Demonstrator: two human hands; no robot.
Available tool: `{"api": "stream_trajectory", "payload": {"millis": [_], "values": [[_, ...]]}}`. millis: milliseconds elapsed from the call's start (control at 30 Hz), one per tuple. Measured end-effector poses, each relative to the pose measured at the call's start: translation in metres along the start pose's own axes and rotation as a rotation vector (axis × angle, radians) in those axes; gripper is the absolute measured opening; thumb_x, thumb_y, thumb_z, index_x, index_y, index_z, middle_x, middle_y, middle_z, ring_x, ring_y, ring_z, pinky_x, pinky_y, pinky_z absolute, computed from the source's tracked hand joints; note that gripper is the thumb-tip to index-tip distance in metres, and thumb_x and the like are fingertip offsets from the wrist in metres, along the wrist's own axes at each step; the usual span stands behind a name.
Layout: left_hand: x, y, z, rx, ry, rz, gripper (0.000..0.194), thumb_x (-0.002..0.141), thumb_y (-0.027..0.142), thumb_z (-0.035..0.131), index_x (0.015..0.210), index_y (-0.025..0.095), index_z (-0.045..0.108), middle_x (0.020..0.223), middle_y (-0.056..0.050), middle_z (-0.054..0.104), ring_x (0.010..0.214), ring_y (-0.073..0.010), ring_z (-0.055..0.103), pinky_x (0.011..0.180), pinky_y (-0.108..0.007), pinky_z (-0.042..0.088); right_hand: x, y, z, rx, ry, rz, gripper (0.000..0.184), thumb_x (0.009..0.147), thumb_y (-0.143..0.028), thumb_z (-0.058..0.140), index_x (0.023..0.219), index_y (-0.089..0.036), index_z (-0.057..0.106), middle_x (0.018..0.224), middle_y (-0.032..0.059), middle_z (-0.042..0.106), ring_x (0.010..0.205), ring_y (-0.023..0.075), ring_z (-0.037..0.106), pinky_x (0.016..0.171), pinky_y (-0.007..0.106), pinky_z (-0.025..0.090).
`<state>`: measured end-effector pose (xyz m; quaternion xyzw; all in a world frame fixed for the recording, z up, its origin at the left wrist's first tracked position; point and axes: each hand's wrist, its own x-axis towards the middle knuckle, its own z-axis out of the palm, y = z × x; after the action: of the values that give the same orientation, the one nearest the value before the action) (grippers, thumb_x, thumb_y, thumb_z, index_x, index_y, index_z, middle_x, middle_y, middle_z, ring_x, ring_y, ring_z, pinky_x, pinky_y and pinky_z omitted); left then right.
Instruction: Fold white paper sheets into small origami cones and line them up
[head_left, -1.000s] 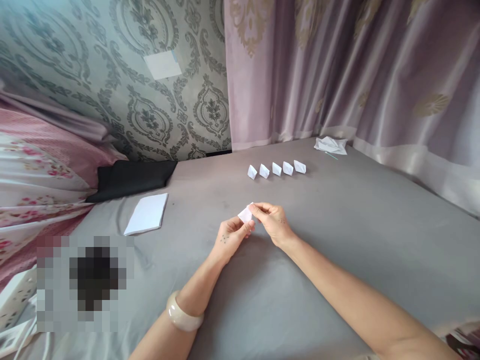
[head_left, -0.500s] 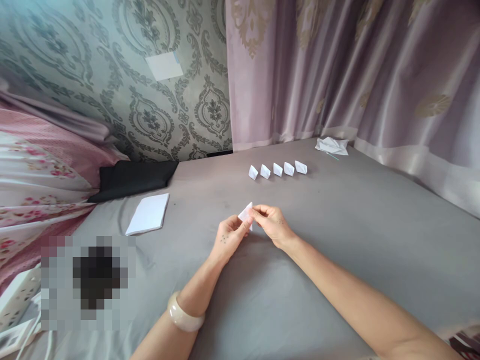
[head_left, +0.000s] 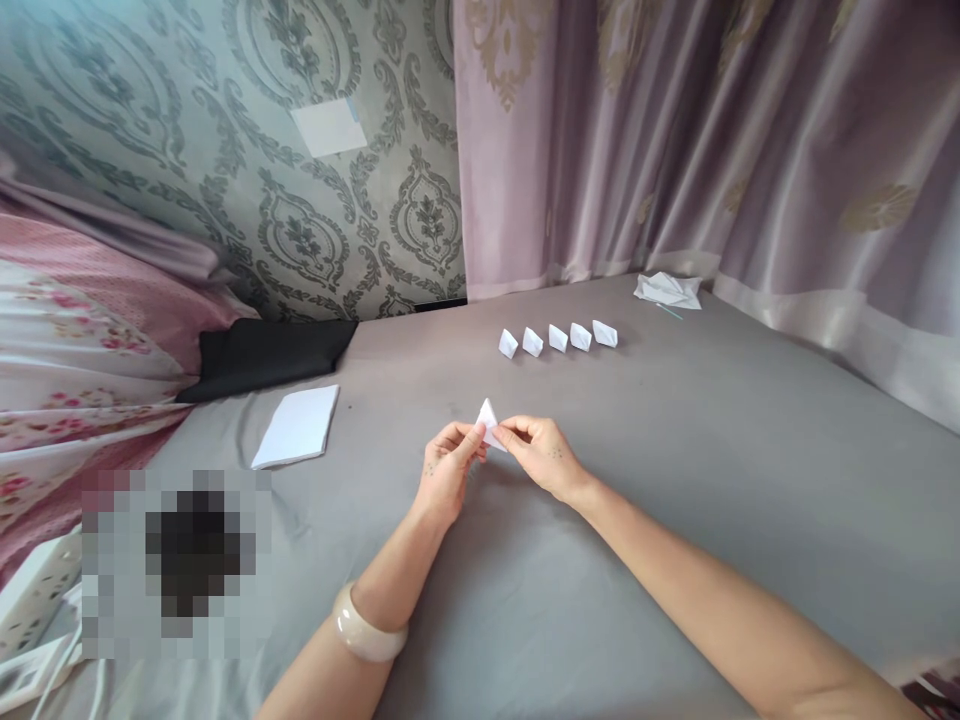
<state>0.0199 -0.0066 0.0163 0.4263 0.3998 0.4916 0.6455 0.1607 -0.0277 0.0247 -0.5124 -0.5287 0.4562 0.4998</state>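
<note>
Between my two hands, above the grey sheet [head_left: 645,500], is a small folded piece of white paper [head_left: 487,412] with its point upward. My left hand [head_left: 448,465] pinches its left side between thumb and fingers. From the other side, my right hand [head_left: 544,450] is closed on its lower right edge. Fingertips hide part of the folds. Beyond my hands stands a row of several small folded white paper pieces [head_left: 557,338]. A pale bangle [head_left: 367,628] is on my left forearm.
A stack of white paper [head_left: 298,427] lies to the left, with a folded black cloth [head_left: 270,355] behind it. Crumpled white paper [head_left: 667,290] rests at the far right by the curtain [head_left: 585,140]. Power strips [head_left: 34,595] sit at the lower left, near a blurred-out patch.
The folded paper has turned in my fingers, so its point now faces up rather than to the upper right. Both hands have shifted slightly, the left one a little leftward.
</note>
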Motion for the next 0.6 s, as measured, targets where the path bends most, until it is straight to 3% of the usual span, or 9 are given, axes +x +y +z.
{"api": "stream_trajectory", "payload": {"millis": [233, 367, 600], "values": [[0.003, 0.001, -0.002, -0.002, 0.036, -0.035, 0.026, 0.064, 0.035, 0.078, 0.074, 0.014, 0.069, 0.064, 0.0, 0.059, 0.058, -0.007, 0.05, 0.058, -0.021, 0.04, 0.0, 0.004, -0.006, -0.26, 0.01, -0.08, 0.028, 0.086, -0.041, 0.053, 0.077, -0.019, 0.068, 0.07, 0.001, 0.064, 0.064, 0.0147, 0.054, 0.062, 0.026, 0.04], [0.006, -0.002, -0.004, 0.026, 0.104, 0.001, 0.025, 0.063, 0.035, 0.079, 0.073, 0.014, 0.07, 0.062, 0.0, 0.06, 0.058, -0.0077, 0.051, 0.059, -0.021, 0.04, -0.004, -0.002, -0.005, -0.411, 0.162, -0.228, 0.019, 0.086, -0.035, 0.054, 0.088, -0.023, 0.068, 0.087, 0.004, 0.066, 0.071, 0.0157, 0.057, 0.068, 0.028, 0.042], [0.004, -0.004, -0.003, 0.072, 0.105, 0.039, 0.023, 0.067, 0.035, 0.077, 0.078, 0.016, 0.074, 0.07, -0.003, 0.065, 0.067, -0.0107, 0.055, 0.06, -0.022, 0.041, -0.005, -0.002, -0.004, -0.377, 0.176, -0.272, 0.013, 0.085, -0.033, 0.057, 0.08, -0.022, 0.063, 0.082, 0.0027, 0.063, 0.068, 0.0143, 0.055, 0.066, 0.028, 0.043]]}}
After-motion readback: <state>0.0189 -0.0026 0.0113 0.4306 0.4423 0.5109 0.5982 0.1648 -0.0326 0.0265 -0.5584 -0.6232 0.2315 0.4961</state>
